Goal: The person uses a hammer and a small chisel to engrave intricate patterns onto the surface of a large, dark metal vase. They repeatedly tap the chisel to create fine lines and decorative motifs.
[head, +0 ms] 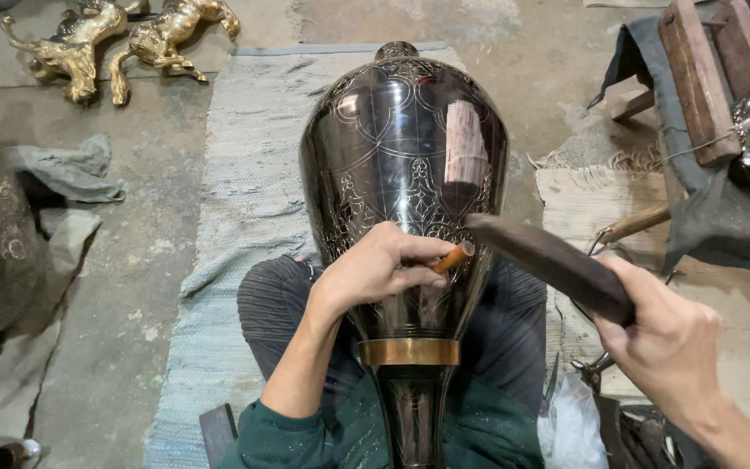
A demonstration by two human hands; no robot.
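Concrete floor [132, 287], grey mat [245, 191] under black engraved vase [401, 148]. Left hand [375, 265] fingers pinch orange chisel [453, 258] against it. Right hand [666, 343], at 4 o'clock, fingers wrapped around dark wooden mallet [549, 260].

A large dark polished metal vase [403, 165] with fine engraved patterns and a brass band near its narrow part lies across the lap of the person, its mouth pointing away. The left hand [375, 267] rests on the body of the vase and pinches a short copper-coloured chisel [453, 258] against the surface. The right hand [666, 343] grips a dark flat wooden mallet [549, 265], whose end is just beside the head of the chisel. Under the vase is a pale woven rug [249, 191] on the concrete floor. Two golden metal animal figures [119, 39] stand at the top left, well apart from the hands.
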